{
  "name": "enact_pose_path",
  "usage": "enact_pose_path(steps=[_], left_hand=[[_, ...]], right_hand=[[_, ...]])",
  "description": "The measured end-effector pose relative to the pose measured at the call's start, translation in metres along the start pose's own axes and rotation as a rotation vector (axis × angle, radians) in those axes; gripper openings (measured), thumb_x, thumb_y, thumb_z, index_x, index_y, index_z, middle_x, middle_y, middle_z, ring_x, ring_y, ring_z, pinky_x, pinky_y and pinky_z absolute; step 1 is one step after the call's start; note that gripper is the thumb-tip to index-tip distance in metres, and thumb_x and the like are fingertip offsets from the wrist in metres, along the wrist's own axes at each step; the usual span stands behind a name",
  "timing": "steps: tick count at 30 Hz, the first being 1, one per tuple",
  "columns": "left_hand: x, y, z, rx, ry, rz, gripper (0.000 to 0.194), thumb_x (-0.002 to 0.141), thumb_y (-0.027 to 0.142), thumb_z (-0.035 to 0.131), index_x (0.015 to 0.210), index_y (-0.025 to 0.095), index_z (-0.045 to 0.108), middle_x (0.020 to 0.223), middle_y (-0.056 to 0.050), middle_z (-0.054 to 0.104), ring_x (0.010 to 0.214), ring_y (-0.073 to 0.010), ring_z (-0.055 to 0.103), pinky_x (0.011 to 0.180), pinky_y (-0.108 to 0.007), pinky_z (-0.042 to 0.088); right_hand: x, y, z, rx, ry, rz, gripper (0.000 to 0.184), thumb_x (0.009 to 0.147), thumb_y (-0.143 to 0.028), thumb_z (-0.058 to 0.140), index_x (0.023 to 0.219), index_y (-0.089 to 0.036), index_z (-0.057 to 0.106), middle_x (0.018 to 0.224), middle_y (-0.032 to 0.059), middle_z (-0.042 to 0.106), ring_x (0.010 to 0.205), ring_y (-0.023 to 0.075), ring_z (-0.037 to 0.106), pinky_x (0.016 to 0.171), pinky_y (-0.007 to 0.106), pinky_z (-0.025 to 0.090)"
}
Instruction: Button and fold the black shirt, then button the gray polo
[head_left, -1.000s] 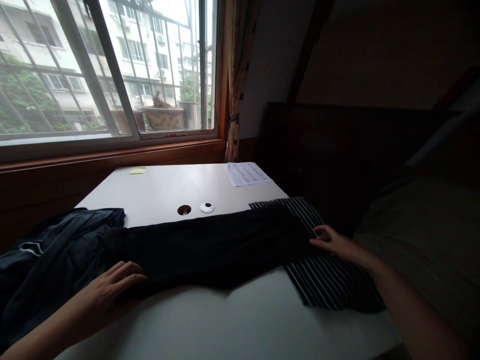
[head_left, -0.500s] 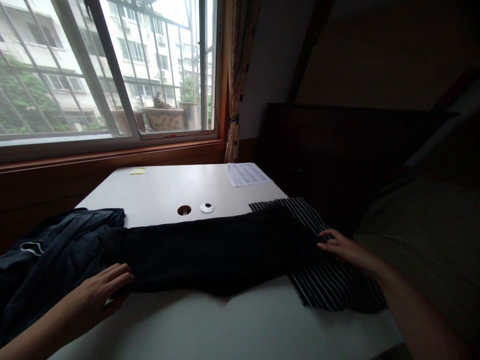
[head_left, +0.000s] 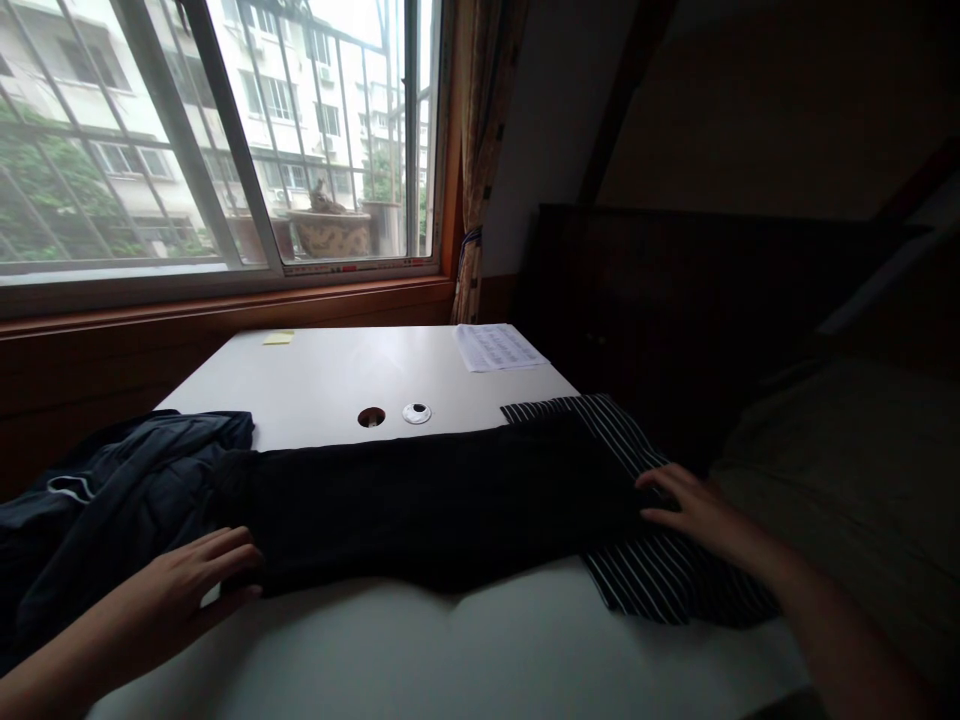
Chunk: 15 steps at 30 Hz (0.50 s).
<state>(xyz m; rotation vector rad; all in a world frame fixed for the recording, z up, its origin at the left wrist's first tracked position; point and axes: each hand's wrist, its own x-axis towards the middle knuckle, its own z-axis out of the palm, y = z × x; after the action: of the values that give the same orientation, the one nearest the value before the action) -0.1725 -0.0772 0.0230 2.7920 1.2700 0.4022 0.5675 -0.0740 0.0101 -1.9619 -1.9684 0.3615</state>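
A long black garment (head_left: 420,510), perhaps folded trousers, lies stretched across the white table. My left hand (head_left: 195,585) rests at its lower left corner, fingers laid over the cloth and thumb apart from them. Over the garment's right end is my right hand (head_left: 694,510), its thumb and fingers spread, the fingertips at the dark cloth. A black-and-white striped garment (head_left: 645,585) lies partly beneath that right end. Beside my left hand, a dark blue garment (head_left: 127,490) is heaped at the table's left side.
The white table (head_left: 330,375) has a round hole (head_left: 371,418) with a white round cap (head_left: 417,413) beside it. Printed papers (head_left: 499,348) and a yellow note (head_left: 279,338) lie toward the back. Behind the table are a barred window and a tied curtain (head_left: 472,240).
My right hand's thumb and fingers have spread wider apart. My left thumb has moved away from the fingers. The black garment has hardly shifted, and the camera view has moved slightly.
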Motion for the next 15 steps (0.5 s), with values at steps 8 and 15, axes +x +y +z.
enact_pose_path(steps=[8, 15], left_hand=[[-0.007, -0.009, -0.001, 0.071, -0.058, 0.011, 0.025, 0.092, 0.027, 0.057, 0.109, 0.032, 0.074, 0.111, -0.003, 0.075, 0.101, -0.0252, 0.072, 0.090, -0.032, 0.059], [-0.015, -0.023, 0.000, 0.002, 0.011, -0.063, 0.027, 0.094, 0.034, 0.052, 0.108, 0.035, 0.075, 0.111, -0.002, 0.074, 0.092, -0.0218, 0.074, 0.079, -0.026, 0.060]], right_hand=[[-0.007, -0.009, -0.009, -0.018, -0.089, -0.107, 0.023, 0.075, -0.040, 0.070, 0.096, -0.033, 0.078, 0.109, 0.0073, 0.074, 0.106, 0.0343, 0.067, 0.100, 0.051, 0.049], [-0.022, -0.015, -0.009, -0.205, 0.069, -0.248, 0.021, 0.086, -0.030, 0.056, 0.097, -0.030, 0.075, 0.107, 0.0057, 0.074, 0.102, 0.0299, 0.068, 0.096, 0.048, 0.052]])
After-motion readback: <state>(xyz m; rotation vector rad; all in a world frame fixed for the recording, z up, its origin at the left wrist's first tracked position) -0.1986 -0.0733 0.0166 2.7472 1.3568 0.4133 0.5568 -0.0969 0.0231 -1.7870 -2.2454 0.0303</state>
